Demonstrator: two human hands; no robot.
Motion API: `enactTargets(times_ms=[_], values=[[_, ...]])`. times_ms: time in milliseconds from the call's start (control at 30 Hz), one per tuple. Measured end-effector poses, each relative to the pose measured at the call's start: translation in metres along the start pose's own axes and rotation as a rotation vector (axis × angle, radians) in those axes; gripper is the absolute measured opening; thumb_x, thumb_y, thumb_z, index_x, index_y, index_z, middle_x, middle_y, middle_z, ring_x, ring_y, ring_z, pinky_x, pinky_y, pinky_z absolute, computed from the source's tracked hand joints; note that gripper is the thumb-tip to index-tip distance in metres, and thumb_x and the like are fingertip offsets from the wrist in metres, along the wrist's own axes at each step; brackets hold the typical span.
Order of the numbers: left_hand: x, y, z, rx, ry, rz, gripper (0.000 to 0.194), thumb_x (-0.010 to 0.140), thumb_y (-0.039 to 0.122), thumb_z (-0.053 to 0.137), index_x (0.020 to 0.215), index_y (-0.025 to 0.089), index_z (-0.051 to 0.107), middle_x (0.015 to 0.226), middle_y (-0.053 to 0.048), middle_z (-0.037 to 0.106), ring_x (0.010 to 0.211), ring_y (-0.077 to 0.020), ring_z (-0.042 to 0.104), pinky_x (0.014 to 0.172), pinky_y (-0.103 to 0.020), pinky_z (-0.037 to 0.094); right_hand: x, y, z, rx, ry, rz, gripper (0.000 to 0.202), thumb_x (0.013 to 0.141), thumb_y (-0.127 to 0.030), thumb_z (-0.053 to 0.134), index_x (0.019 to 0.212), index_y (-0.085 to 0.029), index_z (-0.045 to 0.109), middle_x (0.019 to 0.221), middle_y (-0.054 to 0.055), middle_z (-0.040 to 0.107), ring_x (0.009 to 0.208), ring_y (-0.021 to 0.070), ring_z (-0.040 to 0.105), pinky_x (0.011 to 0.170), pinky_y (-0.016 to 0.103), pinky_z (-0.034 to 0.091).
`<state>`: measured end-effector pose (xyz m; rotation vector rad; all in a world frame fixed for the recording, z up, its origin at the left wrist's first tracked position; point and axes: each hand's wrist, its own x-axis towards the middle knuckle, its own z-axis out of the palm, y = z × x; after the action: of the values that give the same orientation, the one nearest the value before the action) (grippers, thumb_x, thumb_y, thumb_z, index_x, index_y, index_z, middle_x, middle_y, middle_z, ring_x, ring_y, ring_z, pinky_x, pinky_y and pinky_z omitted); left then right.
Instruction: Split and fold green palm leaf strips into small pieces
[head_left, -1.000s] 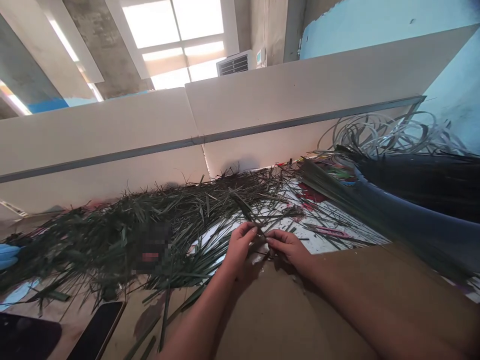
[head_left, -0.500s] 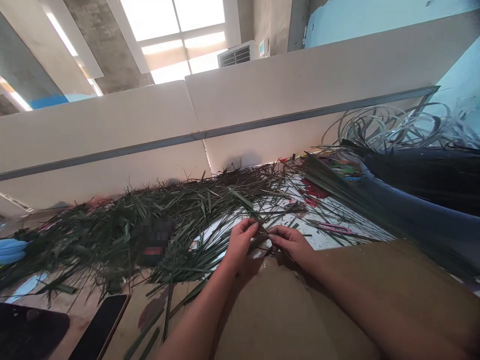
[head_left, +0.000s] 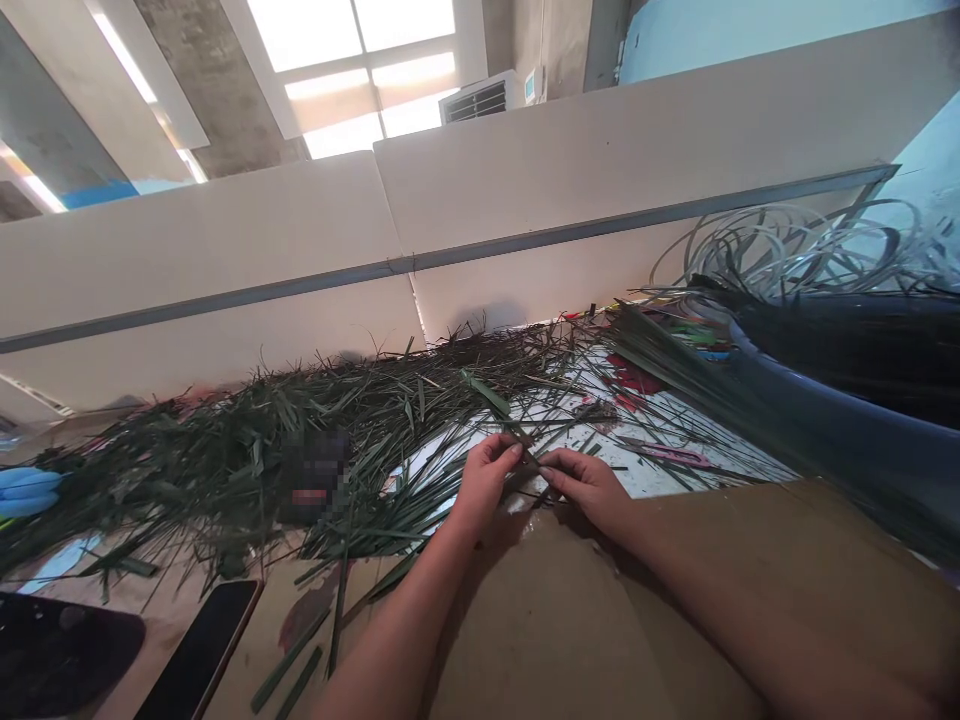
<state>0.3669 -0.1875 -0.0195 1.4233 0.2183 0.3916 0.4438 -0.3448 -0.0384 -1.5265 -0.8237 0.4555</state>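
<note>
Near the middle of the view, my left hand (head_left: pixel 486 478) pinches a long green leaf strip (head_left: pixel 487 392) whose far part points up and to the left. My right hand (head_left: pixel 589 485) is closed on the near part of the same strip, its fingertips a short way from those of my left hand. Under the hands lies brown cardboard (head_left: pixel 555 620). Past them, a white sheet (head_left: pixel 656 483) shows with loose strips on it. A large pile of green leaves (head_left: pixel 300 400) spreads to the left.
A dark blue tub (head_left: pixel 832 400) stands at the right, with coiled pale strips (head_left: pixel 787 245) behind it. A pink cutter (head_left: pixel 675 455) lies on the sheet. At the lower left are a phone (head_left: pixel 199 650) and a dark object (head_left: pixel 64 650); a low wall (head_left: pixel 225 245) runs behind.
The camera view has shifted slightly. Both hands stay close together on the strip, which shows a little more of its broad side between them.
</note>
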Motion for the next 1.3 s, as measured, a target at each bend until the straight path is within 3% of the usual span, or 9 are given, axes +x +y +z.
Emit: enactTargets(times_ms=[267, 500, 833, 1033, 1300], values=[[-0.001, -0.001, 0.0, -0.03, -0.007, -0.005, 0.02, 0.076, 0.034, 0.072, 0.081, 0.015, 0.071, 0.08, -0.005, 0.068, 0.077, -0.0164, 0.06, 0.076, -0.028, 0.046, -0.001, 0.001, 0.0, -0.034, 0.015, -0.011, 0.024, 0.086, -0.045, 0.062, 0.086, -0.022, 0.069, 0.073, 0.0, 0.063, 0.066, 0.0171, 0.056, 0.065, 0.03, 0.046], [-0.001, -0.002, 0.003, -0.031, -0.003, -0.019, 0.024, 0.074, 0.038, 0.074, 0.082, 0.016, 0.069, 0.081, -0.004, 0.068, 0.077, -0.0163, 0.059, 0.075, -0.029, 0.045, -0.001, 0.008, -0.001, -0.03, 0.084, -0.025, 0.024, 0.085, -0.042, 0.063, 0.096, -0.021, 0.067, 0.086, 0.002, 0.07, 0.077, 0.0198, 0.063, 0.071, 0.032, 0.05], [-0.005, -0.001, 0.009, 0.037, 0.014, -0.05, 0.027, 0.072, 0.041, 0.074, 0.073, 0.017, 0.061, 0.069, 0.0, 0.058, 0.064, -0.0117, 0.049, 0.063, -0.025, 0.038, -0.01, -0.003, 0.001, -0.547, 0.182, -0.273, 0.013, 0.093, -0.027, 0.055, 0.098, -0.023, 0.067, 0.087, 0.002, 0.072, 0.077, 0.0188, 0.065, 0.073, 0.03, 0.047], [-0.003, -0.005, 0.009, -0.042, 0.0, -0.132, 0.031, 0.071, 0.043, 0.075, 0.075, 0.017, 0.058, 0.069, 0.0, 0.055, 0.063, -0.0113, 0.048, 0.061, -0.026, 0.037, -0.011, -0.001, 0.001, -0.697, 0.198, -0.378, 0.013, 0.095, -0.023, 0.054, 0.101, -0.022, 0.066, 0.092, 0.003, 0.073, 0.081, 0.0197, 0.068, 0.073, 0.03, 0.046], [-0.004, -0.004, 0.01, -0.067, -0.019, -0.162, 0.03, 0.071, 0.043, 0.074, 0.076, 0.017, 0.06, 0.07, -0.001, 0.058, 0.063, -0.0122, 0.05, 0.062, -0.026, 0.04, -0.012, 0.0, 0.0, -0.737, 0.202, -0.398, 0.013, 0.096, -0.023, 0.055, 0.102, -0.022, 0.066, 0.093, 0.004, 0.073, 0.083, 0.0201, 0.068, 0.075, 0.03, 0.046]])
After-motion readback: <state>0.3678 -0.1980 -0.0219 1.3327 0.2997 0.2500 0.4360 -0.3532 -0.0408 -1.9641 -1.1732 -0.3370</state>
